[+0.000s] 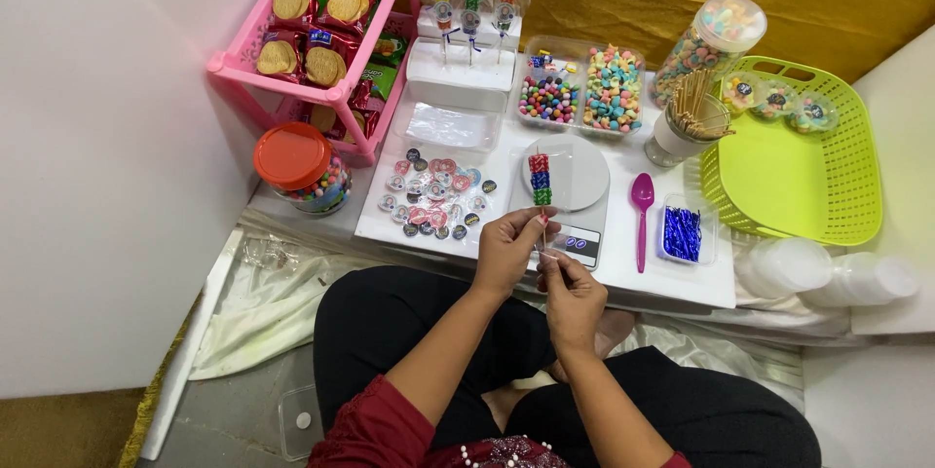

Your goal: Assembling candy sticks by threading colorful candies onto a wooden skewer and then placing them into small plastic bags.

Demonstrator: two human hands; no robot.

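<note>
Landmark: round white scale (575, 176) on the white surface (682, 283).
Skewer: candy skewer (541, 181) upright over the scale's near-left edge, with red, blue and green pieces stacked on its stick.
Left hand (506, 249): grip pinched on the stick just below the candies.
Right hand (570, 293): grip closed on the stick's lower end, just nearer the person than the scale.
Right of scale: pink spoon (642, 205), then a tray of blue twist ties (682, 232).
Left of scale: round stickers (433, 195).

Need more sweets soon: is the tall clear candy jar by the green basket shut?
Shut: the tall clear candy jar has its pale lid on top.
</note>
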